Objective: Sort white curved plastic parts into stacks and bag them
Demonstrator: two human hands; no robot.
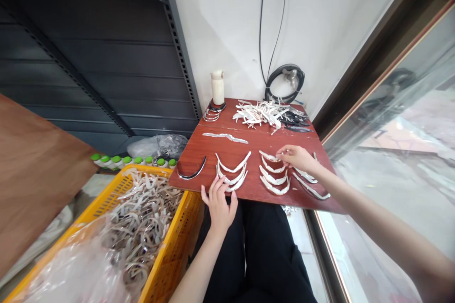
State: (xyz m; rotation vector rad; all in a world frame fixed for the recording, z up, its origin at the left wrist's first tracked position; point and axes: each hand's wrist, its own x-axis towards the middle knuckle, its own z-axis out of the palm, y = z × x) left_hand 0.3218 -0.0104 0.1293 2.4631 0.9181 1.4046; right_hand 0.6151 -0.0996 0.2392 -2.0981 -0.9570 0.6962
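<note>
Hands well apart, both at the red-brown tabletop (227, 120). Left hand (219, 201): fingers spread, tips on the near strips of the left stack of curved white strips (232, 170), palm off the table edge. Not gripping anything that I can see. Right hand (294, 157): thumb and fingertips drawn in at the right end of the farthest strip in the middle stack of curved white strips (275, 180). Can't tell if it's pinched or just touched.

Layout: middle stack is four strips, nested one behind the other, curving toward me. To its right, the right group of curved strips (312, 187), partly behind my right forearm. Single black curved strip (194, 176) at the left edge, glossy. Wavy pale strip (225, 138) lies flat, farther back.

Back of table: heap of white strips (259, 112), dark strips (295, 117) against its right side. Left rear corner: cream jug (217, 87) upright, curved pieces (212, 114) just in front.

Around: coiled black hose (303, 78) by the wall. Yellow crate (179, 215) on my left, loaded with tangled curved strips (151, 218), clear plastic bag (81, 260) over the near end. Green-capped bottles (127, 160) in a row behind it.
</note>
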